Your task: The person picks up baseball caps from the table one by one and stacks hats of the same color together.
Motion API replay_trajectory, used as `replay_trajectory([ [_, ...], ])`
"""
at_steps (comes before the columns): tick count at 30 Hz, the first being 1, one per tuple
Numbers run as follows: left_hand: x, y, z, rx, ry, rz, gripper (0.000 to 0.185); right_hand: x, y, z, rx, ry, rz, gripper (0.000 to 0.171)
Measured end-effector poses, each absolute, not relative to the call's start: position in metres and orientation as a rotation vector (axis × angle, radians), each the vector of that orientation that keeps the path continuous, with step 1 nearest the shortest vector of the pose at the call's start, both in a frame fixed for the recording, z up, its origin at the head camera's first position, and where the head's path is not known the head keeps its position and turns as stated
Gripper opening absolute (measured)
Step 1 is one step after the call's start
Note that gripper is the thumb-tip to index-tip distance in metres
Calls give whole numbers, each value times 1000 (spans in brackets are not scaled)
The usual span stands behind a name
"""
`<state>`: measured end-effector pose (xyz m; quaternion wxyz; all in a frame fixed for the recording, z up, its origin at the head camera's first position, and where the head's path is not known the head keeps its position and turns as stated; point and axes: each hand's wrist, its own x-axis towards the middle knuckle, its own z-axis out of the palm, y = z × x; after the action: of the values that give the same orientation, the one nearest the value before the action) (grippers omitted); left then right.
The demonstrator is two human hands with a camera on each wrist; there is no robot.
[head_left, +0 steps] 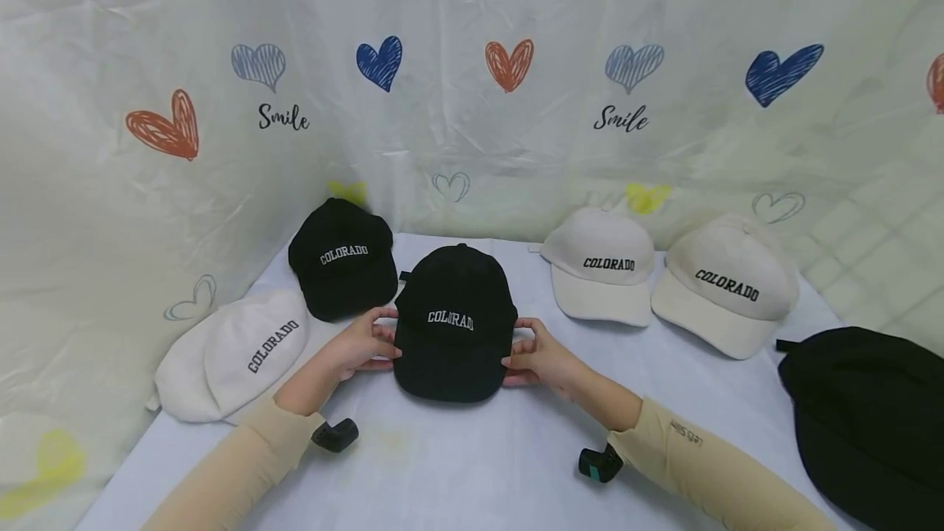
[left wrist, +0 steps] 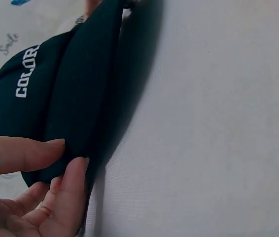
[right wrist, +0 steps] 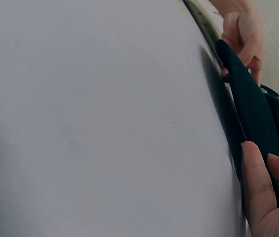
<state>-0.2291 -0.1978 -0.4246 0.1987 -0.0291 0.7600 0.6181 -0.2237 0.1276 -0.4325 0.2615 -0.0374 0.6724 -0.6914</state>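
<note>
Bench [head_left: 472, 465] is covered in a pale sheet, with a heart-print "Smile" curtain [head_left: 472, 105] hung behind it. Off to the far right of the grip there's a black bag [head_left: 870, 416] at the bench edge. Behind the grip to the right sit two cream caps [head_left: 601, 265] side by side, and to the left there's another cream cap [head_left: 236, 355] lying at an angle, with a second black cap [head_left: 342, 256] just behind it.

Right in the middle of the grip is the black cap [head_left: 453, 322], resting on the bench with the brim facing the person. White "COLORADO" lettering across the front, crown a bit dented so the letters look wavy.

Left hand [head_left: 361, 347] pinches the brim's left edge, thumb on top and fingers [left wrist: 73, 187] tucked under. Right hand [head_left: 538, 359] does the same on the right edge, thumb [right wrist: 258, 182] against the brim's rim. So both grips are grasping the cap, fingers only lightly curled, not clenched hard.
</note>
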Motion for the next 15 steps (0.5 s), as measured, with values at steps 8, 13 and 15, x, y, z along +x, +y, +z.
replay_trajectory([
  [8,-230,-195,-425,-78,2146,1698,67,-218,131,-431,-79,1825,-1862,62],
  [13,-228,-193,-423,-89,2172,1684,65,-215,132,-431,-63,1835,-1843,61],
  [15,-227,-192,-423,-93,2178,1682,64,-214,134,-431,-66,1841,-1835,60],
])
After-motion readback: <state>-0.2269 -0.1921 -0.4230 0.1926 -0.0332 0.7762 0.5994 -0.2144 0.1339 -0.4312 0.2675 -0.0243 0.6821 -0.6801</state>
